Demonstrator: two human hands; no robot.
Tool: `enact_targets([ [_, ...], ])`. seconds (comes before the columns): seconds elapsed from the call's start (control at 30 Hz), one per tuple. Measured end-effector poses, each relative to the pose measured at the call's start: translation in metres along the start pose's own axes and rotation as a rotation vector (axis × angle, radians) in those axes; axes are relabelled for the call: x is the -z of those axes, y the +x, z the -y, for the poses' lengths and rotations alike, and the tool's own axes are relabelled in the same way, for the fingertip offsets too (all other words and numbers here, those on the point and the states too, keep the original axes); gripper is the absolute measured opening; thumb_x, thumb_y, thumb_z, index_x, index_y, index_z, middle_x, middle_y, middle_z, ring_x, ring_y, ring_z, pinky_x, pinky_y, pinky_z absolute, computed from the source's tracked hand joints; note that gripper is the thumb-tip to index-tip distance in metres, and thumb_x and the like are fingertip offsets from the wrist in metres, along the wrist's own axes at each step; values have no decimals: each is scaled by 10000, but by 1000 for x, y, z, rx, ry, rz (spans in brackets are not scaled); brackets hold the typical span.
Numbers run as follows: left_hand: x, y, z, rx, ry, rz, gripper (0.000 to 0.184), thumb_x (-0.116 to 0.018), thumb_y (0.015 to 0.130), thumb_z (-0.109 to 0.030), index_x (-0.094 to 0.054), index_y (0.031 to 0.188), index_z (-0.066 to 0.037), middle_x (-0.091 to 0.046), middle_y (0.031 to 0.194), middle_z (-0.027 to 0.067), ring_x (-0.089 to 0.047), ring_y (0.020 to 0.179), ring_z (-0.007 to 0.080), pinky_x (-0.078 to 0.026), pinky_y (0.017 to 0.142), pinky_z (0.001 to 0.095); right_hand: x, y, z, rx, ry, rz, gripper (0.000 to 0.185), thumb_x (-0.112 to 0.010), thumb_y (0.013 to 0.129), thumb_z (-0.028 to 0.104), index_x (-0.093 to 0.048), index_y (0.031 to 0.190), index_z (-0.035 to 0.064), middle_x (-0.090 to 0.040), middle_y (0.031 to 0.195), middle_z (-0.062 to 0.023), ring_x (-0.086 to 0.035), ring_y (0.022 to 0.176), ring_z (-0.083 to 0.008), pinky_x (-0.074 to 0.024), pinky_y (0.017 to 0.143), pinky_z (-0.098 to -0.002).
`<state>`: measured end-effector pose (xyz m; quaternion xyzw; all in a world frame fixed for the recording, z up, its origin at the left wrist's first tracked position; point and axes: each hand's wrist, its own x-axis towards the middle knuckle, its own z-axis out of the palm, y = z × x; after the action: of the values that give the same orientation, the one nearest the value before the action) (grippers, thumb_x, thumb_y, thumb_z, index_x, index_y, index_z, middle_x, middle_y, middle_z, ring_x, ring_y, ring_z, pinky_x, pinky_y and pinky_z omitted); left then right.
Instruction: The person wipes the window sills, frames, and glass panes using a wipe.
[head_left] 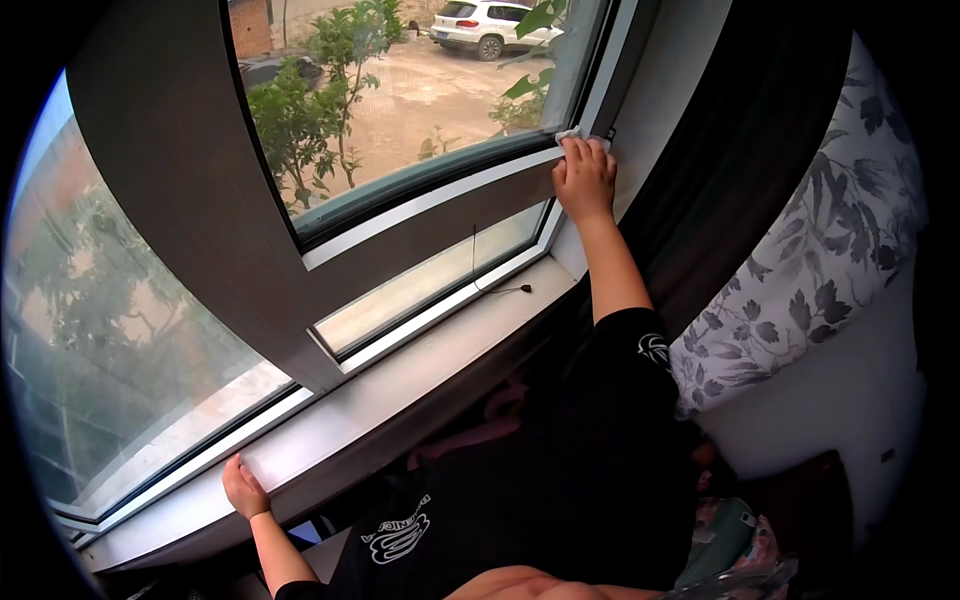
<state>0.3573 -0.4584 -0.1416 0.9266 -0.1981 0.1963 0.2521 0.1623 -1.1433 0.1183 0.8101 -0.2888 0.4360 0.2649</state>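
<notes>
My right hand (585,182) is closed on a crumpled white cloth (570,135), pressed into the lower right corner of the window sash (430,205). Its fingers are bent over the cloth and hide part of it. Down at the left, my left hand (243,487) grips the front edge of the white windowsill (330,425); some of its fingers are out of sight. A thin black cord (475,255) hangs by the lower pane, and its small dark end lies on the sill.
Beside my right arm hang a dark curtain (720,190) and a leaf-patterned curtain (780,260). A large glass pane (130,330) fills the left side. Outside are green shrubs (300,120) and a white car (490,25). Patterned fabric (735,545) lies at the lower right.
</notes>
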Motion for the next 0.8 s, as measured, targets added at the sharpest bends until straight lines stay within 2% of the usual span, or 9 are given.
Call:
enact_targets([
  [0.17, -3, 2, 8, -3, -11, 16, 311, -416, 922, -225, -594, 1079, -23, -602, 1087, 162, -544, 1029, 333, -414, 917, 406, 8, 5, -10, 97, -50, 27, 240, -484, 839, 149, -577, 1060, 159, -594, 1037, 15, -498, 1023, -185, -366, 870, -361],
  [0.33, 4, 2, 1, 14, -44, 18, 287, -432, 914, -204, -597, 1068, -27, -607, 1071, 160, -553, 1006, 329, -424, 898, 400, 19, 20, -12, 72, -111, 156, 242, -458, 854, 129, -598, 1047, 170, -609, 1006, 16, -526, 982, -186, -393, 869, -338],
  [0.43, 5, 2, -3, -9, -47, -15, 279, -437, 910, -198, -601, 1058, -28, -616, 1043, 158, -562, 980, 332, -434, 877, 399, 7, 20, -20, 19, 59, 95, 225, -447, 854, 116, -632, 978, 148, -632, 981, -2, -544, 957, -209, -408, 864, -345],
  [0.5, 5, 2, -4, -13, -57, -26, 279, -437, 908, -197, -603, 1054, -28, -620, 1031, 157, -566, 970, 332, -437, 868, 399, 1, 17, -22, -28, 180, 76, 228, -451, 843, 97, -656, 941, 117, -654, 972, -50, -573, 953, -248, -434, 863, -362],
  [0.63, 12, 1, -10, -26, -76, -42, 279, -434, 910, -205, -611, 1036, -30, -626, 1005, 149, -571, 943, 322, -446, 841, 396, 15, 10, 24, -122, 324, 18, 249, -455, 831, 75, -663, 967, 95, -658, 984, -98, -599, 970, -284, -465, 862, -382],
  [0.8, 15, 3, -17, -30, -74, -45, 279, -425, 919, -209, -613, 1025, -33, -627, 988, 143, -571, 921, 318, -448, 826, 394, 73, 7, 123, 86, 572, -126, 196, -531, 798, 39, -670, 916, 109, -645, 861, -90, -608, 864, -286, -482, 789, -403],
])
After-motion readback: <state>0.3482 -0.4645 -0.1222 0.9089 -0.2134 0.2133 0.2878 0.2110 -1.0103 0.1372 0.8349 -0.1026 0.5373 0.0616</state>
